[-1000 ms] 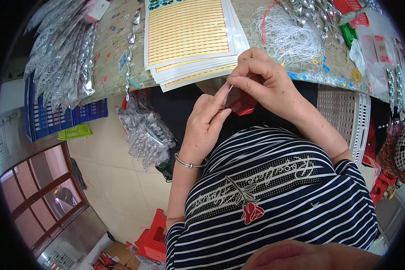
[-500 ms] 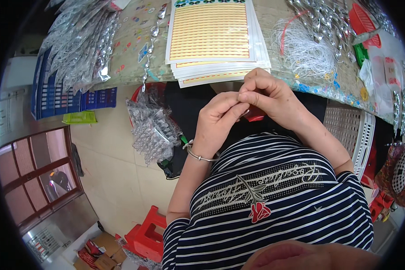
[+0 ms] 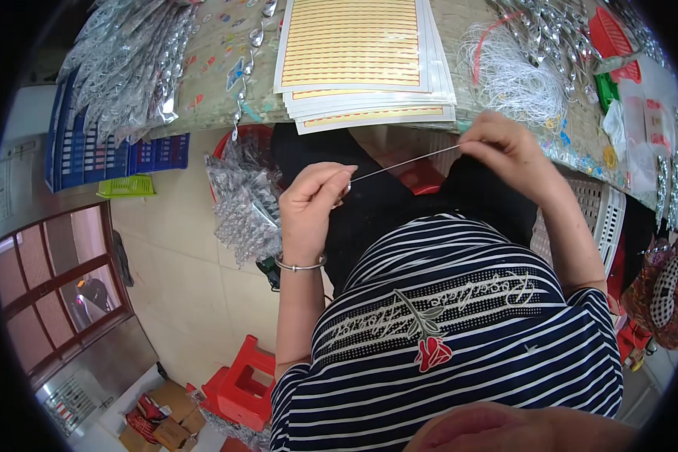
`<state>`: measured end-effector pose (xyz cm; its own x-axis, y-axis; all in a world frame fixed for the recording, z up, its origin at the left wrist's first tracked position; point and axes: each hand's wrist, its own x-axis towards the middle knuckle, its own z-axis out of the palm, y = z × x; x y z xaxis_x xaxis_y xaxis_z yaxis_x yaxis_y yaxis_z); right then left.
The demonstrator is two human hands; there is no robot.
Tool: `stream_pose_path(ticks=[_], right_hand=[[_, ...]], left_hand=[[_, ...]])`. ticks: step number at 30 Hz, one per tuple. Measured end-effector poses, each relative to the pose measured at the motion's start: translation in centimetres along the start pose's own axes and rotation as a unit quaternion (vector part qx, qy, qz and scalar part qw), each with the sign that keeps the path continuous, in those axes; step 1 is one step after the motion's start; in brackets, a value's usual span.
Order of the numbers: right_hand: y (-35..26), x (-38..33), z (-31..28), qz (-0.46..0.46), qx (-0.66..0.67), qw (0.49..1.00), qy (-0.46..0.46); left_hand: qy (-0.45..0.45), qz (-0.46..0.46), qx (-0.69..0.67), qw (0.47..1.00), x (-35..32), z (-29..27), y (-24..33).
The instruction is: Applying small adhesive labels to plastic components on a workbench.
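A thin whitish string runs taut and slightly slanted between my two hands, above my lap. My left hand is closed in a pinch on its lower end, and a small shiny bit shows at the fingertips; its kind is too small to make out. Higher up, close to the table's front edge, my right hand pinches the other end between thumb and bent forefinger. Beyond the hands lies a stack of yellow-lined sheets. A tangled heap of white strings rests on the table to its right.
Clear bags of silvery pieces pile up at the table's left, by blue baskets. More bagged pieces hang over a red container below. At right are a red basket and a white crate; a red stool stands lower left.
My hands, together before, have drawn apart: the left moved left and down, the right moved right. The string now shows stretched between them.
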<state>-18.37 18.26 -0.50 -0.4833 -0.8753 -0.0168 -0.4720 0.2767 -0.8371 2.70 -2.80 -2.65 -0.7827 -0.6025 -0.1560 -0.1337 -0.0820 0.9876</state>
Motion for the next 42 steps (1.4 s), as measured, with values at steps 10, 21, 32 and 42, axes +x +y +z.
stream_pose_path(ticks=[10,21,32,42], right_hand=[[-1.7,-0.4,-1.3,-0.001,0.099,0.990,0.098],[-4.5,2.3,3.4,-0.101,0.089,0.989,0.058],[-3.8,2.1,2.5,0.018,0.218,0.974,0.062],[-4.3,2.2,2.9,-0.057,0.183,0.979,0.062]], left_hand=[[-0.049,-0.016,-0.070,0.996,0.5,0.8,-0.7],[-0.075,-0.003,-0.055,0.996,1.1,5.3,3.3],[-0.086,-0.034,-0.027,0.995,0.7,4.8,3.3],[-0.112,-0.042,-0.062,0.991,0.6,5.2,3.1]])
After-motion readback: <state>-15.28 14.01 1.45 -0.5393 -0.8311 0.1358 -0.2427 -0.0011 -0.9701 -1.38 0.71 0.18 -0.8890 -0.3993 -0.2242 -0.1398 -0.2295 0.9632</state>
